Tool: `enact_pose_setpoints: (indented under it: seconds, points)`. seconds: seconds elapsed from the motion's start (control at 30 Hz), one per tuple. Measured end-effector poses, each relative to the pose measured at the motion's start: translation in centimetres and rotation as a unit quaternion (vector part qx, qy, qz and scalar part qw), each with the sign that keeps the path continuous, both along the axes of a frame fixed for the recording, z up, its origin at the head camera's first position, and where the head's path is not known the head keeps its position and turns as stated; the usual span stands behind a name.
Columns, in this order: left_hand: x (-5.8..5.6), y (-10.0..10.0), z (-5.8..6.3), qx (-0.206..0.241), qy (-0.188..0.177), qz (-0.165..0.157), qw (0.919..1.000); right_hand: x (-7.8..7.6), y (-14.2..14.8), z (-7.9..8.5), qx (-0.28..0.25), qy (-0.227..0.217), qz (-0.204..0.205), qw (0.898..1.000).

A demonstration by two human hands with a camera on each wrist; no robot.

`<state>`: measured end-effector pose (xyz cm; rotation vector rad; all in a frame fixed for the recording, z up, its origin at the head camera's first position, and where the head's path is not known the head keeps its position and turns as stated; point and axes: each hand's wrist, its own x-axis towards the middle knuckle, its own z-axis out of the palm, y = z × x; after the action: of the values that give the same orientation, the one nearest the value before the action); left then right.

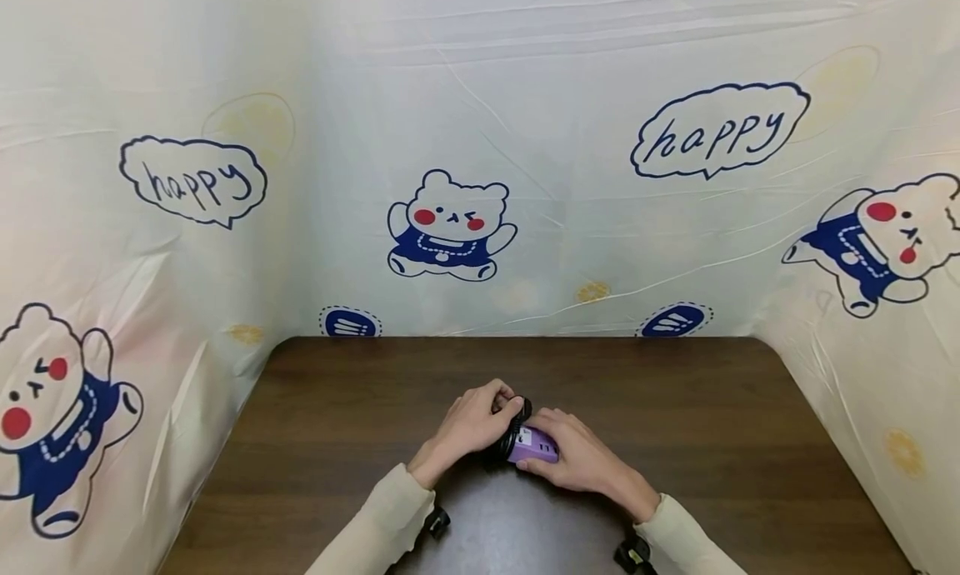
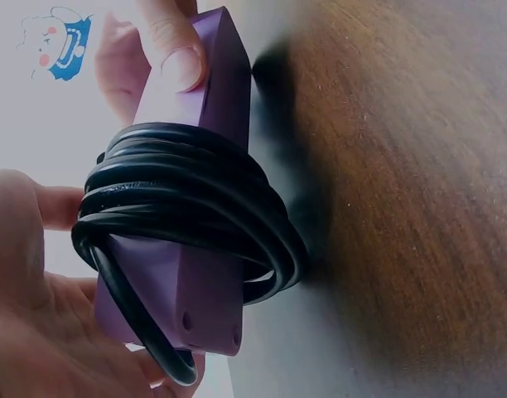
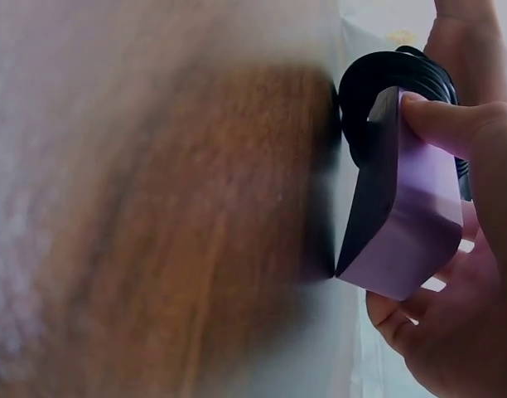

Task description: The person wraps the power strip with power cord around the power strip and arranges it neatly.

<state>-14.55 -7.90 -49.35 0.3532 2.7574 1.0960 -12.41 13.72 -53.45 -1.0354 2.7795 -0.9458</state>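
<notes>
A purple power strip (image 1: 536, 447) lies on the table, its black cord (image 2: 179, 186) wound around it in several turns. My right hand (image 1: 581, 452) grips the strip at its right end, thumb along the near side and fingers over the far side. At the other end, my left hand (image 1: 472, 421) holds the cord, thumb and forefinger close together by the top of the coil. From the left wrist, a stretch of cord runs down past the strip's end towards the left fingers, whose tips are partly hidden. The right wrist view shows the right thumb (image 3: 444, 124) pressed near the coil.
The brown wooden table (image 1: 360, 375) extends around both hands. A pale curtain (image 1: 562, 250) printed with bears and lettering hangs behind it and along both sides. Dark wrist cameras (image 1: 437, 522) sit beneath the sleeves.
</notes>
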Motion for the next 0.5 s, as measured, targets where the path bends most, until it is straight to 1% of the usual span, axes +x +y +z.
enact_pose_setpoints:
  seconds: [0.3,0.5]
  points:
    - [0.0,-0.1,0.5,0.01,0.002,-0.007,0.9999,0.1,0.7,0.9,-0.023,0.022,0.001,0.999]
    - [0.0,-0.1,0.4,0.006,0.01,-0.012,0.9999,0.2,1.4,1.3,-0.04,0.037,-0.022,0.998]
